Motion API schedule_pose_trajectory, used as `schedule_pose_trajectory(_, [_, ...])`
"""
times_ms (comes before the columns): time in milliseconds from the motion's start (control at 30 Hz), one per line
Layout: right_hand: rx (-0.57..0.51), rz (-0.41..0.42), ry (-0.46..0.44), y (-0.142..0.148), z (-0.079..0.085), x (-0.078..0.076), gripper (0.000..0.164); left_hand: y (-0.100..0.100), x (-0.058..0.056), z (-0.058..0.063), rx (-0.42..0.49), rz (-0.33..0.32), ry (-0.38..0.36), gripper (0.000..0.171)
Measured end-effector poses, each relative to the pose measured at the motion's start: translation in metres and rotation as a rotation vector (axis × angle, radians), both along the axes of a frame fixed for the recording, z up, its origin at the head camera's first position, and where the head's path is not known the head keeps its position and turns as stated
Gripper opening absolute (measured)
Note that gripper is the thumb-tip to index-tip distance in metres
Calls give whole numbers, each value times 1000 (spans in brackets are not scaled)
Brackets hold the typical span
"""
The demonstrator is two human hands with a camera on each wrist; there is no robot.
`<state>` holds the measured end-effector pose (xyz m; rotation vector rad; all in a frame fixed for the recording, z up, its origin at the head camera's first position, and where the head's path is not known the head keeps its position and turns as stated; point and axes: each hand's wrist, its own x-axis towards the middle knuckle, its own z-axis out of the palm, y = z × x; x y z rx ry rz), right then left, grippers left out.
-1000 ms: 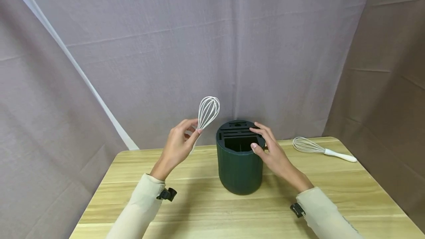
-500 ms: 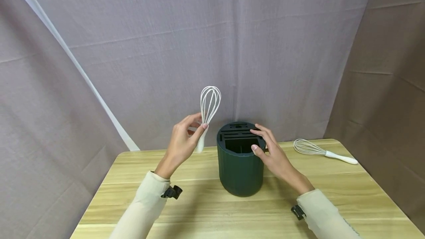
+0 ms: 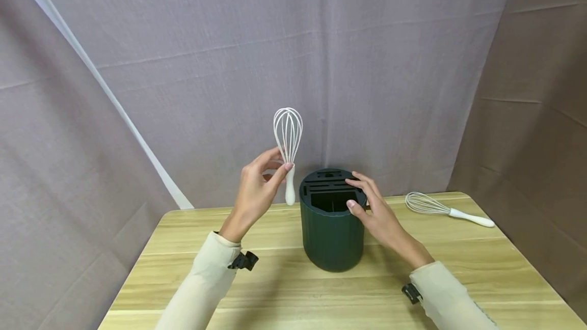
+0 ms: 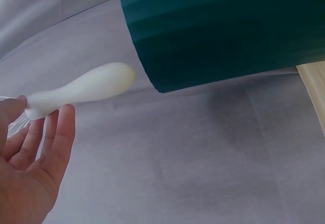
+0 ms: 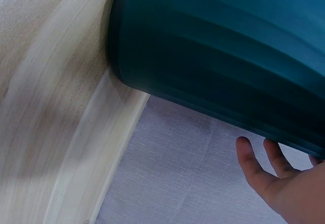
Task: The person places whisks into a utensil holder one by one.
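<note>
My left hand (image 3: 259,185) pinches a white whisk (image 3: 290,187) between thumb and fingers where the wires meet the handle. The whisk stands nearly upright, wires up, its handle end hanging just left of the dark green utensil holder (image 3: 332,241). In the left wrist view the handle (image 4: 96,83) points toward the holder's ribbed wall. The holder stands upright on the table, with narrow slots and one large opening in its top. My right hand (image 3: 382,218) rests on its right rim with spread, relaxed fingers; in the right wrist view several fingertips (image 5: 244,145) show beside the wall.
A second white whisk (image 3: 472,216) lies at the right back of the wooden table (image 3: 192,269), handle toward the right edge. Grey cloth (image 3: 220,65) hangs behind the table and at its sides.
My left hand has risen slightly and moved right, turning the whisk from a slant to nearly upright so its handle shows. My right hand and the utensil holder stay in place.
</note>
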<state>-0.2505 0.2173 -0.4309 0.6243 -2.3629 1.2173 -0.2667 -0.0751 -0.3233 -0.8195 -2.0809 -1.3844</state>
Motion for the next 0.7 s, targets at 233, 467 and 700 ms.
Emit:
schedule_pose_trajectory(233, [4,-3,2,-1,1,0,52,8,1,6,41,-63,-20,40])
schedule_pose_trajectory(467, [6,-13,2,-1,1,0,52,15,2,10,97,-103,-44,46])
schedule_pose_trajectory(700, [-1,-7,-6,-2,0,0,52,20,2,11,127,-143,-61,51])
